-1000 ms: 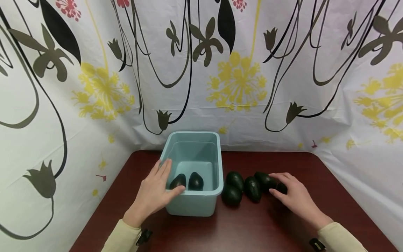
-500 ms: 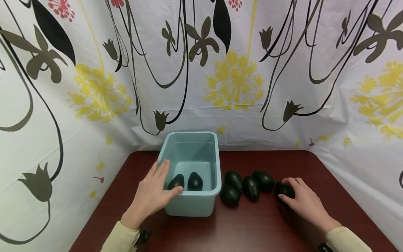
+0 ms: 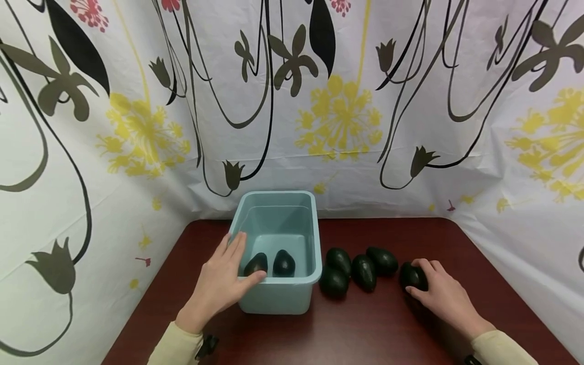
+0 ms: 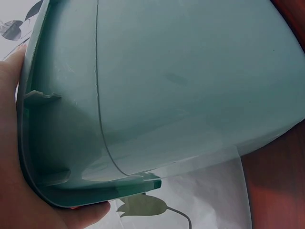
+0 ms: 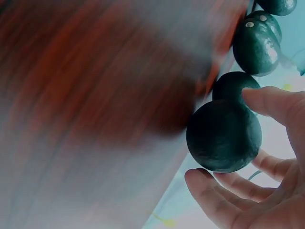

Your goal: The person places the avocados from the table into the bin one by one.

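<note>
Right hand (image 3: 443, 298) curls its fingers round one avocado (image 3: 412, 276); four more avocados (image 3: 364, 272) lie left of those fingertips. Left hand (image 3: 223, 281), fingers extended, rests on the bin (image 3: 276, 298), two inner avocados (image 3: 284, 263) near its thumb.

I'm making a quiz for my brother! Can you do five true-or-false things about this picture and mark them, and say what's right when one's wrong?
1. Two avocados are in the bin. True.
2. The bin is bright red. False: it is pale blue-green.
3. The left hand touches the bin. True.
4. The right hand is inside the bin. False: it is outside, around a single avocado.
5. The flowery cloth covers the table. False: it hangs behind it.
</note>
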The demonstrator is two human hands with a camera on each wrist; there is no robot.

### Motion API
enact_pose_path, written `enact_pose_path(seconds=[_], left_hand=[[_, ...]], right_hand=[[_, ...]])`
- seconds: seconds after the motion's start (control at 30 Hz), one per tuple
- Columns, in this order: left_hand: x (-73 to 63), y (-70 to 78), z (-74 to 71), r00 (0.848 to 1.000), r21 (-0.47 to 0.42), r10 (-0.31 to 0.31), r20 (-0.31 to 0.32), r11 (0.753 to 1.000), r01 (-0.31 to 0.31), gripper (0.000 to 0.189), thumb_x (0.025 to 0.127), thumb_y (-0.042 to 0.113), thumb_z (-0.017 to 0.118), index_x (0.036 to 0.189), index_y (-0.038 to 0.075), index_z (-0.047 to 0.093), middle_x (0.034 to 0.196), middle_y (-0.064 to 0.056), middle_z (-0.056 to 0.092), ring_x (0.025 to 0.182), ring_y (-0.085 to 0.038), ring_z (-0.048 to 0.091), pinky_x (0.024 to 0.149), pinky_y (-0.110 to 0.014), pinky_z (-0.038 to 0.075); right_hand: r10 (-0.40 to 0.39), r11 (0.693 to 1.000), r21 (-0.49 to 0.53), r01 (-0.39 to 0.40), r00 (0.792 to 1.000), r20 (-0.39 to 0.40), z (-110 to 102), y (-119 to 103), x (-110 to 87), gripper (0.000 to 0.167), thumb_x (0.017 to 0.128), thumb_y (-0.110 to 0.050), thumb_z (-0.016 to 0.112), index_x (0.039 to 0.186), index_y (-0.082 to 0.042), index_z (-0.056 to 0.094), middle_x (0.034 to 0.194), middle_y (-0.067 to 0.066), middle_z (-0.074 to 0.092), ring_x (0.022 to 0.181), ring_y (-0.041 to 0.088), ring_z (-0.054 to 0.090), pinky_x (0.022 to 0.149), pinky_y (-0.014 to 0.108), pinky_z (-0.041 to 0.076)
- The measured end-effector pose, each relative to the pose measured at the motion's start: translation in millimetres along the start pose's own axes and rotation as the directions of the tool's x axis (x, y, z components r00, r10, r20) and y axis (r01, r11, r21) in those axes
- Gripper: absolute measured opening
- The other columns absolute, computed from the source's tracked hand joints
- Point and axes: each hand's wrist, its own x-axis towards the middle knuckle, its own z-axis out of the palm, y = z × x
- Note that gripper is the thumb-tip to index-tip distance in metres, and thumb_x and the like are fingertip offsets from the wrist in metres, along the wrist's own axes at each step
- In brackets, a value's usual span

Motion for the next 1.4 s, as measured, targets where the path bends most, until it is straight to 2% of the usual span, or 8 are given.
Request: enact_pose_path(seconds=[0.23,0.47,0.63,0.73,1.0,1.4], left_hand=[[-1.7,-0.8,-1.4,1.000,0.002,-0.018,0.005,1.000,0.018,0.099,0.089,0.076,0.053,0.157,0.006,0.034,0.160,-0.009,0.036,0.147,-0.036,0.028,0.091,-0.061,0.049],[-2.1,-1.0,-0.2,1.000,-0.001,-0.024,0.020,1.000,0.024,0.100,0.089,0.077,0.051,0.158,0.008,0.033,0.161,-0.008,0.034,0.148,-0.036,0.027,0.091,-0.061,0.049],[-3.4,-0.7,-0.2,0.999,0.001,-0.028,0.015,1.000,0.028,0.099,0.089,0.076,0.052,0.158,0.008,0.033,0.160,-0.009,0.036,0.148,-0.035,0.028,0.091,-0.060,0.050],[-1.5,-0.5,-0.5,1.000,0.000,-0.017,0.006,1.000,0.017,0.098,0.089,0.075,0.052,0.158,0.007,0.033,0.159,-0.009,0.036,0.148,-0.035,0.028,0.092,-0.059,0.050],[0.6,-1.0,-1.2,1.000,0.007,-0.008,0.003,1.000,0.008,0.098,0.089,0.075,0.052,0.158,0.007,0.034,0.160,-0.007,0.035,0.147,-0.035,0.028,0.092,-0.058,0.050],[1.2,-1.5,-1.1,1.000,0.002,-0.007,-0.001,1.000,0.007,0.099,0.089,0.076,0.052,0.157,0.007,0.034,0.159,-0.010,0.037,0.147,-0.035,0.028,0.093,-0.058,0.049]], right_hand=[[-0.027,0.998,-0.052,0.026,0.999,-0.022,6,4,5.4,0.067,0.078,-0.036,0.087,0.130,-0.009,0.054,0.115,0.020,0.056,0.070,0.023,0.060,0.048,0.040,0.045],[-0.044,0.998,-0.055,0.041,0.998,-0.040,7,9,7.0,0.067,0.075,-0.028,0.089,0.127,-0.005,0.053,0.110,0.023,0.057,0.065,0.023,0.059,0.048,0.039,0.045],[-0.075,0.997,-0.013,0.074,0.996,-0.052,6,12,9.4,0.063,0.075,-0.024,0.089,0.125,-0.007,0.055,0.111,0.025,0.055,0.072,0.029,0.062,0.052,0.044,0.048],[-0.065,0.998,0.016,0.066,0.996,-0.063,5,14,10.5,0.063,0.075,-0.021,0.088,0.127,-0.010,0.056,0.114,0.027,0.052,0.075,0.034,0.063,0.055,0.050,0.048],[-0.048,0.997,0.051,0.053,0.995,-0.086,2,13,11.1,0.063,0.074,-0.023,0.088,0.130,-0.013,0.061,0.114,0.022,0.058,0.087,0.040,0.064,0.061,0.055,0.049],[-0.057,0.995,0.072,0.070,0.985,-0.164,-10,6,13.5,0.064,0.075,-0.021,0.088,0.132,-0.013,0.061,0.117,0.016,0.061,0.093,0.037,0.063,0.065,0.053,0.049]])
